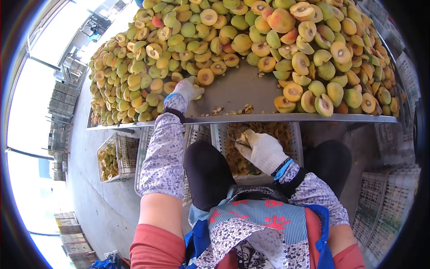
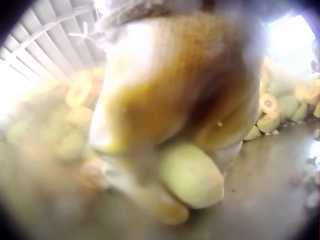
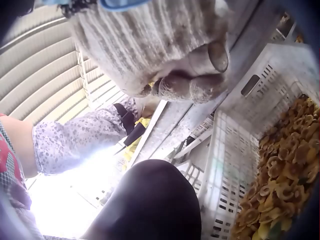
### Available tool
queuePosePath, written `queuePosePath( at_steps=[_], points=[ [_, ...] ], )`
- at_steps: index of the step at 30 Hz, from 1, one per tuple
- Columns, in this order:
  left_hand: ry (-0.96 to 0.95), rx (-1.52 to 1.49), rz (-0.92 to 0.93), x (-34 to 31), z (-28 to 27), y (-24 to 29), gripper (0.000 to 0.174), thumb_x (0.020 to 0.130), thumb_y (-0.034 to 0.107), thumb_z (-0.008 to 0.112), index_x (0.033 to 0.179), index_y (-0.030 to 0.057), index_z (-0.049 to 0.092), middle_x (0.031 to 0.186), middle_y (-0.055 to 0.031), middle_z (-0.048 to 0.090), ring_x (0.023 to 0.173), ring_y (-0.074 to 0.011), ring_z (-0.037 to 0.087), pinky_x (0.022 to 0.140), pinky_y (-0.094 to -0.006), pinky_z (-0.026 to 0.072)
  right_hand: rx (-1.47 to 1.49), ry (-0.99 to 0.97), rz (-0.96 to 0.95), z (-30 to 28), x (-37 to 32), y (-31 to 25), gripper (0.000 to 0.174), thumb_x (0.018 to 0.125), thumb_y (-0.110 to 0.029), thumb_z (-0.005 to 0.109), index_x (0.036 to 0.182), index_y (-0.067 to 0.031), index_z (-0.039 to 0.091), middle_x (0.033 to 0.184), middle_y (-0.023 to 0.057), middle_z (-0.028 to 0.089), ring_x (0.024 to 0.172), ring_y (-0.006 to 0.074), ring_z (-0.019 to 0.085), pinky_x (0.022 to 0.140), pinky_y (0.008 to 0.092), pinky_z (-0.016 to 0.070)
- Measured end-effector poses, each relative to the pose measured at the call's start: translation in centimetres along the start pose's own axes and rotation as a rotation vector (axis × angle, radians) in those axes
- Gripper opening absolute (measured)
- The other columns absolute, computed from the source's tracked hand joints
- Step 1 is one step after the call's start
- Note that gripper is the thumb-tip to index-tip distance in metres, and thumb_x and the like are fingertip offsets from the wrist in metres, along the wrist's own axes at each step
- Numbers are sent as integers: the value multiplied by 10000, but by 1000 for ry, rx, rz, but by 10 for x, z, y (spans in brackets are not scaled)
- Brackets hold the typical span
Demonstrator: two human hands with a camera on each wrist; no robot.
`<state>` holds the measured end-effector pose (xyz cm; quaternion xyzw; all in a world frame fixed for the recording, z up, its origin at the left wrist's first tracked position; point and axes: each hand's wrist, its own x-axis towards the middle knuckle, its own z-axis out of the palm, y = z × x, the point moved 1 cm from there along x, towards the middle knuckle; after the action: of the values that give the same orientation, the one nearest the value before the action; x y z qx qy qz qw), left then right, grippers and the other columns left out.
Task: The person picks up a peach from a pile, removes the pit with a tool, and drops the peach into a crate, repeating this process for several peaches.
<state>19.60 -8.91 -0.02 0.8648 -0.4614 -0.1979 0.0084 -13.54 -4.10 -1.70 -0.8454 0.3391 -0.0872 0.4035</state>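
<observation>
The left hand (image 1: 187, 91), in a stained pale glove, reaches over the metal table's near rim (image 1: 268, 118) beside the heap of halved fruit (image 1: 130, 89). Seen from the left wrist, its curled fingers grip a green-yellow fruit piece (image 2: 192, 175). Below the rim, the gloved right hand (image 1: 264, 150) is above a white crate (image 1: 295, 141) of brownish fruit scraps (image 1: 280, 134). The right wrist view shows its fingers curled around a small brown, hollow-rimmed piece (image 3: 218, 57); what this is cannot be told.
A larger fruit heap (image 1: 331, 58) covers the table's right side. A crate of fruit (image 1: 127, 154) stands on the floor at the left, and stacked crates (image 1: 380, 201) stand at the right. The person's knees (image 1: 206, 172) flank the scrap crate.
</observation>
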Motion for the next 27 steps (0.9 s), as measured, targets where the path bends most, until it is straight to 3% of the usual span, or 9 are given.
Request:
queuePosePath(
  at_steps=[3, 4, 7, 12, 14, 17, 20, 27],
  points=[
    [-29, -233, 104, -20, 9, 12, 561, 864, 311, 759, 1300, 6, 580, 1195, -144, 689, 1108, -231, 653, 962, -354, 514, 67, 90, -30, 1, 0, -2, 366, 948, -406, 612, 1031, -50, 606, 876, 222, 703, 860, 420, 676, 756, 507, 530],
    [-121, -600, 94, -39, 8, 22, 479, 903, 262, 732, 1268, -16, 593, 1110, -103, 677, 996, -176, 655, 886, -311, 536, 116, 152, -56, 5, 2, 1, 362, 947, -401, 615, 1031, -48, 605, 874, 222, 701, 857, 424, 674, 749, 508, 530],
    [37, -1206, 54, -94, 19, 58, 383, 944, 251, 687, 1235, 14, 608, 1061, -79, 646, 940, -164, 645, 831, -317, 551, 298, 297, -91, 7, 5, -1, 360, 954, -389, 615, 1049, -42, 604, 856, 228, 689, 843, 437, 664, 715, 509, 527],
    [120, -1541, 312, -129, 66, 84, 291, 1006, 276, 608, 1170, 40, 566, 1068, -146, 636, 961, -297, 666, 811, -427, 581, 227, 349, -38, 10, 9, 0, 369, 965, -375, 609, 1076, -24, 594, 841, 240, 680, 831, 442, 663, 710, 511, 535],
    [-119, -1991, 211, -150, 66, 98, 269, 1019, 306, 589, 1117, 61, 541, 1081, -173, 637, 985, -384, 664, 816, -501, 583, 123, 331, -23, 12, 9, 6, 387, 974, -386, 589, 1073, -12, 589, 839, 251, 677, 829, 442, 667, 716, 512, 541],
    [-79, -2080, 269, -158, 75, 102, 251, 1016, 310, 597, 1095, 77, 547, 1088, -157, 641, 995, -365, 665, 825, -519, 580, 65, 329, -7, 9, 5, 4, 389, 983, -394, 571, 1075, -16, 585, 836, 255, 677, 824, 446, 666, 708, 518, 539],
    [14, -2157, 184, -159, 85, 105, 261, 1006, 329, 613, 1072, 85, 548, 1096, -150, 643, 1005, -350, 664, 843, -528, 580, 63, 271, 17, 4, 1, -4, 392, 987, -399, 564, 1070, -16, 588, 834, 256, 679, 823, 449, 665, 705, 522, 536],
    [137, -2047, 82, -167, 87, 114, 306, 1003, 368, 618, 1062, 88, 511, 1023, -95, 602, 942, -276, 661, 858, -461, 592, 325, 229, -44, 22, 2, 4, 347, 986, -330, 575, 1056, 7, 618, 866, 265, 683, 864, 457, 663, 742, 501, 537]
  ],
)
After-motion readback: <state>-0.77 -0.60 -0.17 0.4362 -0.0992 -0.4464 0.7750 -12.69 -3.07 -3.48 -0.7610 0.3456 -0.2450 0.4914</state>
